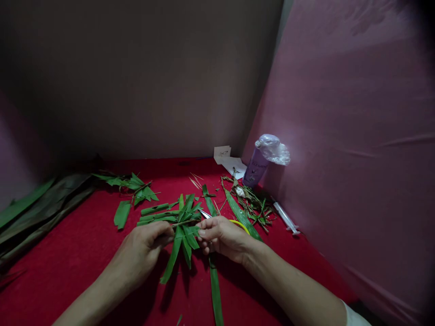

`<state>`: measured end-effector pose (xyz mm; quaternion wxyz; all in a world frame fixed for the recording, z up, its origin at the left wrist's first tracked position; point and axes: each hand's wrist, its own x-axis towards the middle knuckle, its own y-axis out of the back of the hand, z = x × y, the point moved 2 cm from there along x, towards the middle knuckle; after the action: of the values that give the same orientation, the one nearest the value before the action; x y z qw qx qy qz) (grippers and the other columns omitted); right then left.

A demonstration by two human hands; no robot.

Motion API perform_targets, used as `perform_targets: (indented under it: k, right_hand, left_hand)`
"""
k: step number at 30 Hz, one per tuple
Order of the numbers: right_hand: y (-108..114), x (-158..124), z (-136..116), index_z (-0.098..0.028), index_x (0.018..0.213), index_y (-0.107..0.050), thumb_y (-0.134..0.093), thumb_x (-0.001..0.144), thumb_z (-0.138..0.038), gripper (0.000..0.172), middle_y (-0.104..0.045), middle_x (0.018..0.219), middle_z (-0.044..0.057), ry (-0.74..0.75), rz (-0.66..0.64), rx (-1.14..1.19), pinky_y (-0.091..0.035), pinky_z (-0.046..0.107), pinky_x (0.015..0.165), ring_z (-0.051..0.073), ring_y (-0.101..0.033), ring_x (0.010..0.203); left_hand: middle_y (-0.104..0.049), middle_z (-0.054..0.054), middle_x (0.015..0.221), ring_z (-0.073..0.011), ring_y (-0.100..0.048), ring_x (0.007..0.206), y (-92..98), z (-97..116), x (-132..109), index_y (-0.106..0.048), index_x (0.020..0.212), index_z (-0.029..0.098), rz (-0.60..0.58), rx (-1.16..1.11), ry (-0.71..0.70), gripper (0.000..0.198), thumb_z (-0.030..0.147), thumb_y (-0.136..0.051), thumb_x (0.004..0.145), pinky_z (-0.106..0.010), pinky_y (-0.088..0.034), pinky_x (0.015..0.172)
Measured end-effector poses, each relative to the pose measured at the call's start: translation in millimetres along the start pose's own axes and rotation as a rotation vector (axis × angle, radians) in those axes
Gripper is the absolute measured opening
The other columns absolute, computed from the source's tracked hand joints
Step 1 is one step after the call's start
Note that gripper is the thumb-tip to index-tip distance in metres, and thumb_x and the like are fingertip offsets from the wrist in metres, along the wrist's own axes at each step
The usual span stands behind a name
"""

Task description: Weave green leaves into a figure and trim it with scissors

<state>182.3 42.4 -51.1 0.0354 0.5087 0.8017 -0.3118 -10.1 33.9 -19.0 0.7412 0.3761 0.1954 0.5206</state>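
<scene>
My left hand (151, 242) is closed in a pinch on the thin stem of a green leaf sprig (186, 228), whose narrow cut leaves spread upward and downward. Opposite it, my right hand (220, 235) pinches a leaf tip on the sprig's right side. Scissors (205, 214) with a yellow handle lie just beyond my right hand, which partly covers them. A long green leaf strip (215, 290) runs under the right hand toward the near edge. Behind the sprig lie several rolled leaf pieces (154, 217).
Loose cut leaves (132, 183) and large dark leaves (44, 213) lie on the red cloth (84, 253) at left. To the right are a heap of twigs (254, 203), a syringe (286, 218), a purple bottle (255, 167) topped with plastic wrap, and white paper (234, 165). Pink fabric hangs at right.
</scene>
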Motion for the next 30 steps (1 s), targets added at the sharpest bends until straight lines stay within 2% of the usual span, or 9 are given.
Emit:
perform_targets:
  k: [11, 19, 22, 26, 30]
  right_hand:
    - [0, -2, -2, -0.011, 0.068, -0.055, -0.068, 0.055, -0.011, 0.018, -0.052, 0.055, -0.002, -0.006, 0.04, -0.005, -0.038, 0.022, 0.046, 0.007, -0.045, 0.048]
    - [3, 1, 1, -0.012, 0.068, -0.054, -0.069, 0.055, -0.014, 0.019, -0.051, 0.056, -0.002, 0.01, 0.051, -0.008, -0.035, 0.019, 0.04, 0.007, -0.044, 0.048]
    - [1, 0, 1, -0.012, 0.066, -0.053, -0.074, 0.058, -0.022, 0.024, -0.052, 0.059, -0.001, 0.024, 0.042, -0.014, -0.039, 0.021, 0.043, 0.008, -0.046, 0.05]
    - [-1, -2, -1, -0.012, 0.073, -0.057, -0.076, 0.064, -0.036, 0.032, -0.054, 0.066, -0.001, 0.066, -0.013, 0.042, -0.045, 0.024, 0.053, 0.009, -0.051, 0.056]
    - [-4, -4, 0, -0.011, 0.074, -0.062, -0.076, 0.066, -0.035, 0.029, -0.055, 0.066, -0.001, 0.072, -0.073, 0.033, -0.045, 0.025, 0.058, 0.009, -0.052, 0.058]
  left_hand:
    - [-0.064, -0.001, 0.064, -0.0162, -0.054, 0.059, 1.5, -1, -3, -0.063, 0.067, 0.021, 0.031, 0.011, 0.06, 0.015, 0.024, -0.05, 0.074, -0.025, -0.039, 0.055]
    - [-0.06, 0.0, 0.058, -0.0167, -0.053, 0.057, 0.7, 2, -3, -0.059, 0.061, 0.021, 0.02, 0.009, 0.093, 0.017, 0.027, -0.05, 0.075, -0.025, -0.038, 0.054]
    - [-0.062, 0.0, 0.062, -0.017, -0.055, 0.059, -2.8, 2, -2, -0.059, 0.065, 0.021, -0.011, 0.005, 0.098, 0.02, 0.028, -0.047, 0.078, -0.025, -0.038, 0.056]
    - [-0.063, 0.0, 0.065, -0.0174, -0.057, 0.062, -6.9, 1, -1, -0.058, 0.068, 0.022, -0.045, 0.033, 0.089, 0.023, 0.03, -0.043, 0.083, -0.026, -0.038, 0.058]
    - [-0.066, -0.001, 0.069, -0.0174, -0.058, 0.064, -8.5, 2, -1, -0.06, 0.072, 0.021, -0.046, 0.032, 0.09, 0.021, 0.03, -0.043, 0.083, -0.026, -0.038, 0.059]
